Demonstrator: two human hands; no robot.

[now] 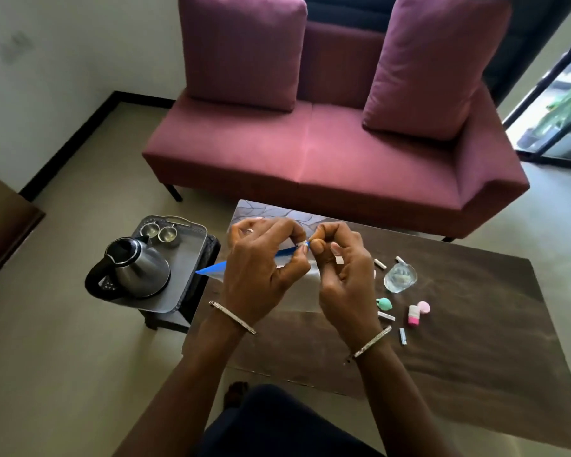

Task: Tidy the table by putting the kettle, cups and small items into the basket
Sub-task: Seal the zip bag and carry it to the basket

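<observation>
My left hand (261, 275) and my right hand (340, 275) meet fingertip to fingertip over the near left part of the table (459, 324). Both pinch the blue strip along the top of a clear bag (211, 268). My fingers are curled in tight, with no gap between them and the strip. The bag's blue corner pokes out to the left past my left hand, and its clear body hangs below my knuckles. Each wrist wears a thin metal bangle.

To my right on the table lie a glass dish (400, 277), a green piece (384, 304), a pink piece (416, 314) and a few short white sticks (386, 316), all apart from my hands.

To my left, off the table, the basket (192, 255) sits on a low dark stand. The kettle (139, 268) stands upright in its near end, and two metal cups (149, 229) stand side by side at its far end.

Beyond the table is a maroon sofa (310, 159).
</observation>
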